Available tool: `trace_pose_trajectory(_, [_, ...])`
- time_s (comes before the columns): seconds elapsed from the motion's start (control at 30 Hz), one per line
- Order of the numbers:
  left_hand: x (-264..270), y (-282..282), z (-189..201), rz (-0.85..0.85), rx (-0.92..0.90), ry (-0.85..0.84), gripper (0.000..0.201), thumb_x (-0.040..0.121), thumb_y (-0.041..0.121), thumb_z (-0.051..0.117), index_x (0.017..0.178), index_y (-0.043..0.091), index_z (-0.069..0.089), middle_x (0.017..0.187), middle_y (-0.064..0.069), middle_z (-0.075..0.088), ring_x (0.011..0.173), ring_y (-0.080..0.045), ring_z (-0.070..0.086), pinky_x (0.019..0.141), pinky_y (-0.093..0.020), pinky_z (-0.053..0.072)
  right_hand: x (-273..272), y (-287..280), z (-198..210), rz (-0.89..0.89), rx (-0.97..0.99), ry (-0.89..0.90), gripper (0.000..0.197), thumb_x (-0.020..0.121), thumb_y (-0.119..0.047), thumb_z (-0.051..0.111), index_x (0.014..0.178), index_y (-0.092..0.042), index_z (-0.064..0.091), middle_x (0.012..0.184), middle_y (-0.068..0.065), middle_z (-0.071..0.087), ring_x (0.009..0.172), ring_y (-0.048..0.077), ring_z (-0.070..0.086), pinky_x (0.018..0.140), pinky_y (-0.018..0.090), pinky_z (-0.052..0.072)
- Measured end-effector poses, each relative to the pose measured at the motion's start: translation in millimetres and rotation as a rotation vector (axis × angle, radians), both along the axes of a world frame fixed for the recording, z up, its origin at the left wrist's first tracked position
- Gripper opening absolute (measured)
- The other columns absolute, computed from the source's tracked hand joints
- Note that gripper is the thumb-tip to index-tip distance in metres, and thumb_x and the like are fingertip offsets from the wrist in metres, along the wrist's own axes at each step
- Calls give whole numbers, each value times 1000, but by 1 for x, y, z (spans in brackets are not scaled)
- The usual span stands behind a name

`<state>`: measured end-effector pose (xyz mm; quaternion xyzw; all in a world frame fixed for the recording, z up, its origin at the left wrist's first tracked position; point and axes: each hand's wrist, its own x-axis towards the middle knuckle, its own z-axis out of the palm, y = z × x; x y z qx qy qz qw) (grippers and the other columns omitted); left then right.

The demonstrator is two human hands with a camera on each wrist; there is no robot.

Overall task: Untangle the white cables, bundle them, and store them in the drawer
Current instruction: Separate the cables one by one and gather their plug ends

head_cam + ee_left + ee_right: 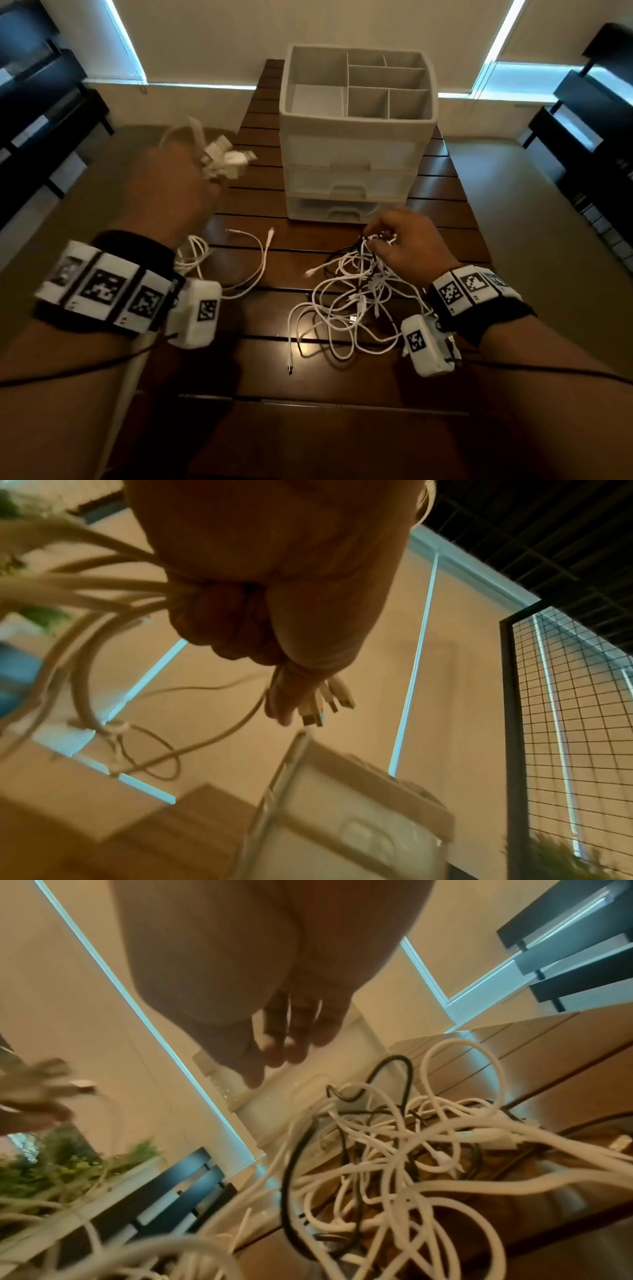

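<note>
Left grip clenched around gathered plug ends, raised to draw separated white cables free; right grip pinching the tangle on the tabletop, anchoring it. Behind, drawer unit with all 3 drawers closed.

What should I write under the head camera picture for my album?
Left hand holds up plugs; right hand picks at tangled cables by the drawers.
</note>
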<state>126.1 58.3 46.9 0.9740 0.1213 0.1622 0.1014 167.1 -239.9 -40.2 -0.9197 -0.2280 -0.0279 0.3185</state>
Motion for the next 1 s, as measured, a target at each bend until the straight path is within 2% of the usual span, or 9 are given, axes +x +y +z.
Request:
trace_pose_trajectory(0.1, [-4, -27, -34, -80, -336, 97, 12, 89, 20, 64, 89, 10, 71, 73, -6, 62, 78, -33, 63, 59, -30, 35, -13, -1, 11, 87, -19, 201, 8, 77, -7, 70, 79, -15, 69, 79, -4, 68, 74, 9, 64, 70, 28, 56])
trace_pose_trajectory(0.2, [-8, -40, -55, -36, -543, 92, 25, 90, 24, 64, 66, 16, 62, 58, 1, 55, 64, -25, 57, 48, -26, 36, -18, -5, 11, 141, -367, 399, 10, 76, -8, 67, 72, -17, 70, 70, -6, 67, 66, 7, 64, 63, 27, 57])
trace_pose_trajectory(0.3, [-9, -46, -63, 2, -742, 155, 30, 93, 27, 63, 68, 10, 62, 58, -3, 53, 53, -18, 49, 43, -23, 33, -26, -5, -13, 200, -570, 525, 10, 79, -11, 68, 78, -20, 73, 76, -10, 67, 66, 3, 60, 60, 18, 49])
trace_pose_trajectory(0.4, [-6, -45, -63, 30, -589, 214, 28, 95, 26, 58, 77, 7, 66, 66, -8, 55, 67, -30, 55, 53, -32, 34, -37, 0, -42, 210, -594, 450, 13, 78, -18, 71, 90, -21, 73, 87, -9, 66, 84, 11, 62, 72, 26, 49])
trace_pose_trajectory(0.5, [2, -28, -54, 138, -308, 47, 27, 96, 19, 50, 98, -1, 67, 84, -20, 61, 82, -38, 58, 66, -37, 39, -42, 1, -55, 188, -652, 299, 12, 79, -24, 66, 91, -21, 65, 94, -3, 59, 91, 19, 59, 70, 26, 43])
trace_pose_trajectory(0.63, [4, -24, -41, 138, -475, -124, 29, 96, 29, 52, 86, 6, 66, 76, -14, 58, 77, -37, 60, 67, -34, 47, -41, 1, -60, 192, -733, 277, 18, 84, -25, 60, 99, -14, 63, 109, 5, 57, 99, 25, 58, 73, 29, 44])
trace_pose_trajectory(0.7, [0, -40, -42, 57, -736, -8, 26, 93, 28, 61, 72, 13, 60, 63, -4, 55, 58, -22, 54, 51, -23, 40, -40, 1, -56, 177, -701, 305, 18, 87, -25, 59, 100, -13, 63, 108, 5, 58, 99, 24, 58, 75, 28, 45])
trace_pose_trajectory(0.8, [-1, -58, -61, -9, -1059, 200, 27, 89, 26, 67, 66, 20, 55, 45, 12, 47, 49, -10, 38, 48, -27, 30, -34, -1, -34, 61, -460, 368, 15, 93, -30, 57, 92, -15, 59, 89, -1, 61, 82, 16, 60, 66, 26, 46])
trace_pose_trajectory(1.0, [-1, -79, -93, -73, -1290, 379, 37, 94, 37, 60, 64, 20, 47, 47, 7, 34, 40, -10, 29, 42, -23, 23, -20, 4, -1, -96, -101, 390, 25, 91, -36, 60, 80, -14, 62, 70, 3, 68, 67, 15, 65, 70, 36, 54])
